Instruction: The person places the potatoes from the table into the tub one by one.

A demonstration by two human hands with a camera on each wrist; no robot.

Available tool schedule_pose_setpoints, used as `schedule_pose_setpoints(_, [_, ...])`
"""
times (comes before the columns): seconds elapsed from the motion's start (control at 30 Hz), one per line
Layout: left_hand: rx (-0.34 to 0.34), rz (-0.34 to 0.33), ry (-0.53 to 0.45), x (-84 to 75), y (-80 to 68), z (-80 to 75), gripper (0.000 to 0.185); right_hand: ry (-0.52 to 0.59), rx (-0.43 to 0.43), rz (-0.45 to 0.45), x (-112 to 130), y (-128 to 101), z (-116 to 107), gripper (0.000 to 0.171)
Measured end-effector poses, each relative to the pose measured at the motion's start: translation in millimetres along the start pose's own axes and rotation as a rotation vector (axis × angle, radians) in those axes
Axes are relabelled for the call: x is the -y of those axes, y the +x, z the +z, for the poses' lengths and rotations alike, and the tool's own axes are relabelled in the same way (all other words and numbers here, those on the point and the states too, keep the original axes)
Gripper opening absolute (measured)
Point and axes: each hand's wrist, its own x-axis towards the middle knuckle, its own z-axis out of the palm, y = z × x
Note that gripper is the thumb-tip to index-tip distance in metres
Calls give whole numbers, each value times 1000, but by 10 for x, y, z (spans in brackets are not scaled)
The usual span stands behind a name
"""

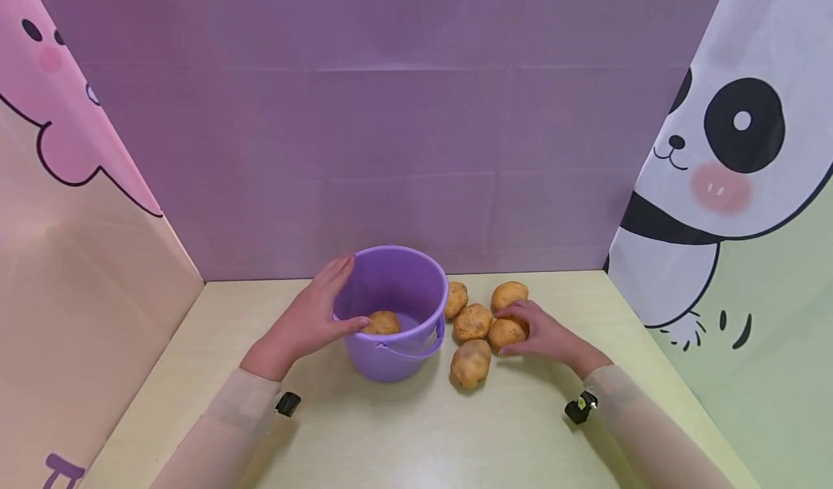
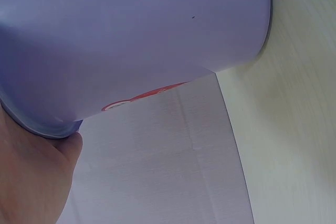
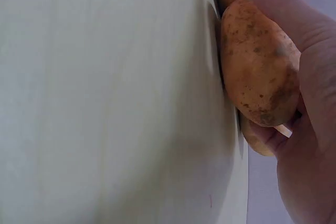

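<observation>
A purple bucket [image 1: 390,359] stands upright on the table, with one potato [image 1: 382,322] visible inside. My left hand [image 1: 319,308] holds the bucket's rim at its left side, the thumb lying across the near part of the rim. In the left wrist view, part of that hand [image 2: 37,166] shows against the rim. To the right of the bucket, my right hand [image 1: 543,333] has its fingers and thumb around a potato [image 1: 506,336], also seen as the nearest potato [image 3: 260,61] in the right wrist view. That potato sits low at the table surface.
Beside the gripped potato lie several others: one in front [image 1: 471,364], one in the middle [image 1: 473,322], one at the back [image 1: 510,295] and one against the bucket [image 1: 457,299]. The bucket's handle [image 1: 432,341] hangs down. A purple wall [image 1: 403,127] borders the table's back.
</observation>
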Motion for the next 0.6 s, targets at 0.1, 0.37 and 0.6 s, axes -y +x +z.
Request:
schedule_pose_setpoints(0.1, [0, -1, 2, 2, 2, -4, 110, 28, 6, 7, -17, 9, 24, 63])
schedule_pose_setpoints(0.37, [1, -6, 1, 13, 2, 4, 110, 136, 24, 49, -39, 6, 108, 58])
schedule_pose_setpoints(0.6, [-2, -2, -1, 20, 4, 4, 109, 137, 5, 42, -46, -4, 130, 57])
